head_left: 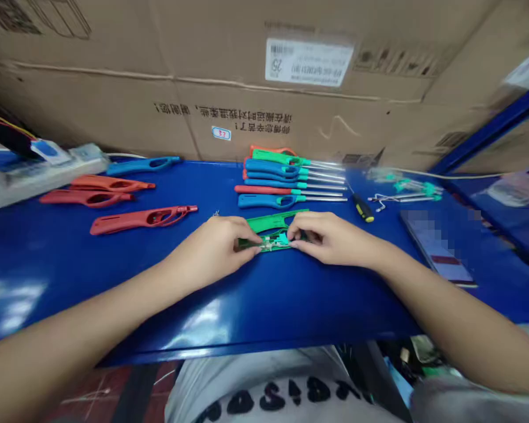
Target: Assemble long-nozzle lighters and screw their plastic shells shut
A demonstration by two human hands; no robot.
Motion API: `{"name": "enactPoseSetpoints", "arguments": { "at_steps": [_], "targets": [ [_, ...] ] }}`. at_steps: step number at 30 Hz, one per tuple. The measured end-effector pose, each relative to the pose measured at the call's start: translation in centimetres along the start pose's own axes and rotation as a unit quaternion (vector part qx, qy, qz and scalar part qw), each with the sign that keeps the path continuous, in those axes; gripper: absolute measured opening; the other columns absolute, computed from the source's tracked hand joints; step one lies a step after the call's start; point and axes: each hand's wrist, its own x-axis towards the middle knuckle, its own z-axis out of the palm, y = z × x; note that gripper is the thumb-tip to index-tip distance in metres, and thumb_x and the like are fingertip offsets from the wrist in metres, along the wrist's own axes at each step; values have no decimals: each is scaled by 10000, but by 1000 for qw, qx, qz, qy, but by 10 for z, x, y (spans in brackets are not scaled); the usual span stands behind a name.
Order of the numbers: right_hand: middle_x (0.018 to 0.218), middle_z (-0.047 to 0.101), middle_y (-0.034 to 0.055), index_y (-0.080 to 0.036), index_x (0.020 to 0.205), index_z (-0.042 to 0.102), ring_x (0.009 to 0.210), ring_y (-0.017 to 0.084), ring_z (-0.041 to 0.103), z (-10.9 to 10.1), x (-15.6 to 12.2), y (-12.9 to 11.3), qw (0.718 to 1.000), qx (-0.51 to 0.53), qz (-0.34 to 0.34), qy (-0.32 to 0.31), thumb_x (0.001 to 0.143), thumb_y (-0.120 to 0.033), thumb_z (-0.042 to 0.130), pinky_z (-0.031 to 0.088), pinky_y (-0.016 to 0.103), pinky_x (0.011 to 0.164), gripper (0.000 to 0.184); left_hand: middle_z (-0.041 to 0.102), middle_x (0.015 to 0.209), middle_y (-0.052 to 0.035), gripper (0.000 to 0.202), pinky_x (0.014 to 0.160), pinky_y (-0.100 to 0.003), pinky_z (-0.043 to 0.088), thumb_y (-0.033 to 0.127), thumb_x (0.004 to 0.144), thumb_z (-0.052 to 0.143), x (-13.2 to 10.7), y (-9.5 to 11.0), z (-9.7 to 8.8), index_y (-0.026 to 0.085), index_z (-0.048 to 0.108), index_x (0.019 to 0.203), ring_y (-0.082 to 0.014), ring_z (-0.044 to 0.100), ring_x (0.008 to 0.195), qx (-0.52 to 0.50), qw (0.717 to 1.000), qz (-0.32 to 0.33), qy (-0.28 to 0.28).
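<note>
Between my hands lies an opened green lighter casing half (275,246) with small clear and turquoise parts inside. My left hand (223,247) pinches the casing's left end and the parts there between thumb and fingertips. At the other end my right hand (320,238) pinches around the turquoise piece (283,239), its fingers partly hiding the casing. Just behind, touching or nearly so, rests the other green casing half (267,222). Tiny screws (216,213) appear beyond my left hand.
Several assembled lighters (271,201) with metal tubes are stacked at the back. Empty-looking red casings (143,220) and a blue one (143,165) lie left, near a power strip (83,161). Rightward are a screwdriver (362,207), loose tube parts (414,191) and a phone (438,247). Cardboard boxes (132,106) stand behind.
</note>
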Motion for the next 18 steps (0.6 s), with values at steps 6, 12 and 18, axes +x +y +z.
{"name": "enactPoseSetpoints", "arguments": {
  "at_steps": [6, 12, 18],
  "targets": [
    [816, 616, -1, -155, 910, 661, 632, 96, 468, 1, -1, 1, 1000, 11, 4, -10, 891, -132, 647, 388, 230, 628, 33, 708, 1115, -62, 176, 856, -388, 538, 230, 945, 601, -6, 10, 6, 180, 716, 1069, -251, 655, 1010, 84, 990, 88, 74],
    [846, 669, 15, -163, 912, 692, 683, 108, 538, 0, -2, 3, 999, 33, -1, 1, 889, -114, 634, 410, 226, 633, 80, 692, 1232, -73, 285, 955, -428, 537, 168, 1006, 497, -5, 4, 23, 182, 645, 1248, -255, 632, 1115, 112, 976, 174, 72],
    [768, 646, -2, -154, 871, 671, 629, 96, 521, -1, -1, 5, 999, 38, 30, 4, 867, -109, 651, 401, 210, 591, 50, 701, 1207, -83, 319, 934, -422, 561, 108, 972, 515, -3, 0, 26, 178, 662, 1246, -266, 639, 1077, 132, 970, 186, 80]
  ]
}}
